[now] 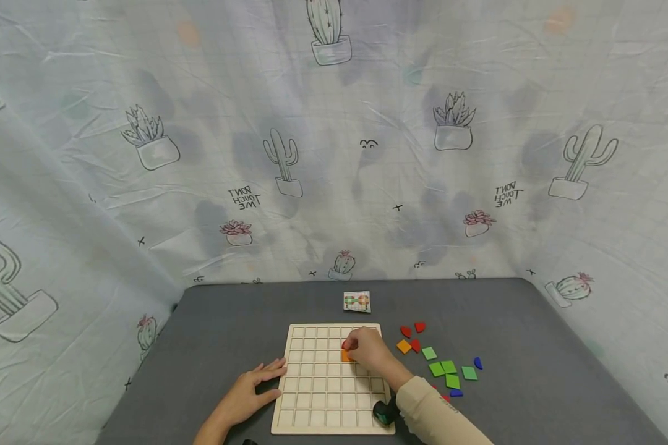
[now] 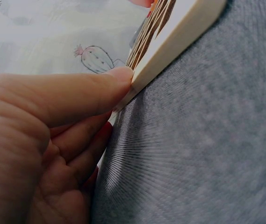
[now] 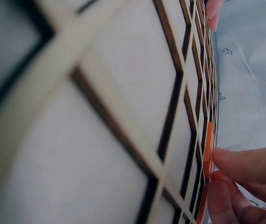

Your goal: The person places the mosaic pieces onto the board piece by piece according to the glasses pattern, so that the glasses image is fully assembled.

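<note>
A pale wooden grid board point(image 1: 319, 402) lies on the grey table. My left hand point(image 1: 250, 392) rests at its left side, fingers extended over the edge. In the left wrist view, that hand's thumb point(image 2: 90, 91) touches the side of the board. Over the upper right cells, my right hand point(image 1: 372, 352) has its thumb and fingers curled at an orange square tile point(image 3: 208, 151), pinching it near the board's surface. A red piece point(image 1: 344, 344) shows just beyond the tile, partly hidden by the fingertips. A second reddish-orange piece point(image 3: 202, 204) lies below the fingers in the right wrist view.
Right of the board lie several green tiles point(image 1: 448, 367), red pieces point(image 1: 406, 332), blue pieces point(image 1: 478, 363) and another orange tile point(image 1: 404, 346). A small printed picture card point(image 1: 357, 301) lies behind the board. Cactus-printed cloth point(image 1: 334, 185) hangs behind and beside the table.
</note>
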`<state>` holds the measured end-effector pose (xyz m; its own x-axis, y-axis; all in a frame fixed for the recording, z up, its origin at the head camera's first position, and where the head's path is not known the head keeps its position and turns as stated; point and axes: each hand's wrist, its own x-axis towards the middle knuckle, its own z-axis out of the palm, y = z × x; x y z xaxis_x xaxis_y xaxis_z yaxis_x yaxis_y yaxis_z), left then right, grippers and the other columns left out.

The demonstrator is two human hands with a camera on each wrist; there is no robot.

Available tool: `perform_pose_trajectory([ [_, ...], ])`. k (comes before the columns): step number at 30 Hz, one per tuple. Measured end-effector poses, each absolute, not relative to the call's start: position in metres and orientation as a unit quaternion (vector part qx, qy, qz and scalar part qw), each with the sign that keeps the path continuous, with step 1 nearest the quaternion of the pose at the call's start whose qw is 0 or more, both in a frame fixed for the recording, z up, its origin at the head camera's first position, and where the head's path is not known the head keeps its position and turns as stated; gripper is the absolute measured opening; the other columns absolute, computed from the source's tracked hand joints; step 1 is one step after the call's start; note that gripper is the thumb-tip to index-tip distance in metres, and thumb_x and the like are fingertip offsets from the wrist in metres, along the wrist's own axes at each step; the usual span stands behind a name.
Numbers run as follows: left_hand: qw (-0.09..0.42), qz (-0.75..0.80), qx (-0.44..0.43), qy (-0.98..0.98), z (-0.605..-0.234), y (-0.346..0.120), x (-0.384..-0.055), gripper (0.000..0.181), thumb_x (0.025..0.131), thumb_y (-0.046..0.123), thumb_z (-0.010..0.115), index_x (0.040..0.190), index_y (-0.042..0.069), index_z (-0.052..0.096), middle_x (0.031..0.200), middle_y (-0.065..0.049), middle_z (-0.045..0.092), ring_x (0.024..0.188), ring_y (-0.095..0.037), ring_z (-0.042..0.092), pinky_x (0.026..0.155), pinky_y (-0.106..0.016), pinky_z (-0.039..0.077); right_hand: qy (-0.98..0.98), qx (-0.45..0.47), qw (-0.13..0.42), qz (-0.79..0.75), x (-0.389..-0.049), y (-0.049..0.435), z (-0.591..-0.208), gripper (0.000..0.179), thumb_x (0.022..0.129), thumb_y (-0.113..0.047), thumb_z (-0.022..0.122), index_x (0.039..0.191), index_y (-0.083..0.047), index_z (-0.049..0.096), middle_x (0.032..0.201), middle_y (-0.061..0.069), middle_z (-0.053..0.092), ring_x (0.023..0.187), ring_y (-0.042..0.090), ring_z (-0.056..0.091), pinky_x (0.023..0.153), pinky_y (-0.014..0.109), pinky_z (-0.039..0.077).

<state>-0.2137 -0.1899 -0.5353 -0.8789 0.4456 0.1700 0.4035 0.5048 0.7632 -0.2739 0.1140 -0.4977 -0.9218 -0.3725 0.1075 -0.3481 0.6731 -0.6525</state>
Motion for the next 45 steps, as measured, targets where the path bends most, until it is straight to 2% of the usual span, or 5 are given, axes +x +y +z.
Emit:
perform_pose_trajectory([
  [7,0.044,0.437,0.233,0.868,-0.536,-0.191,-0.214,0.048,0.089,0.034,0.065,0.129,0.008,0.061,0.141,-0.009,0.05,0.133,-0.007,0.043,0.114,-0.011,0.023,0.903,-0.176,0.03,-0.391,-0.268,0.12,-0.494,0.01,0.077,0.0,0.072,0.083,-0.009,0.071,0.078,0.0,0.066,0.067,0.008,0.056,0.057,0.021,0.048],
  [15,0.037,0.433,0.231,0.871,-0.536,-0.191,-0.215,0.048,0.088,0.034,0.066,0.129,0.009,0.061,0.141,-0.008,0.05,0.133,-0.009,0.043,0.114,-0.012,0.024,0.897,-0.162,0.042,-0.409,-0.263,0.139,-0.487,0.011,0.082,-0.01,0.072,0.093,-0.008,0.071,0.085,0.0,0.067,0.074,0.011,0.059,0.061,0.023,0.051],
  [23,0.043,0.436,0.236,0.867,-0.536,-0.191,-0.216,0.044,0.091,0.028,0.063,0.13,0.008,0.06,0.142,-0.009,0.049,0.133,-0.01,0.043,0.116,-0.03,0.03,0.882,-0.143,0.034,-0.447,-0.257,0.164,-0.486,0.019,0.083,-0.01,0.071,0.1,-0.003,0.07,0.093,0.007,0.068,0.08,0.016,0.061,0.064,0.025,0.053],
  [31,0.041,0.435,0.237,0.868,-0.537,-0.192,-0.216,0.044,0.091,0.028,0.063,0.13,0.009,0.059,0.143,-0.009,0.048,0.133,-0.009,0.043,0.116,-0.035,0.029,0.888,-0.115,0.02,-0.444,-0.25,0.188,-0.488,0.019,0.083,-0.009,0.071,0.102,-0.005,0.07,0.097,0.006,0.068,0.086,0.02,0.064,0.068,0.027,0.056],
  [45,0.046,0.441,0.241,0.863,-0.533,-0.192,-0.215,0.046,0.091,0.03,0.063,0.131,0.007,0.059,0.143,-0.012,0.047,0.133,-0.005,0.041,0.116,-0.025,0.027,0.874,-0.102,0.027,-0.474,-0.236,0.239,-0.491,0.027,0.085,-0.013,0.07,0.11,-0.003,0.067,0.108,0.013,0.069,0.097,0.025,0.065,0.079,0.03,0.058],
])
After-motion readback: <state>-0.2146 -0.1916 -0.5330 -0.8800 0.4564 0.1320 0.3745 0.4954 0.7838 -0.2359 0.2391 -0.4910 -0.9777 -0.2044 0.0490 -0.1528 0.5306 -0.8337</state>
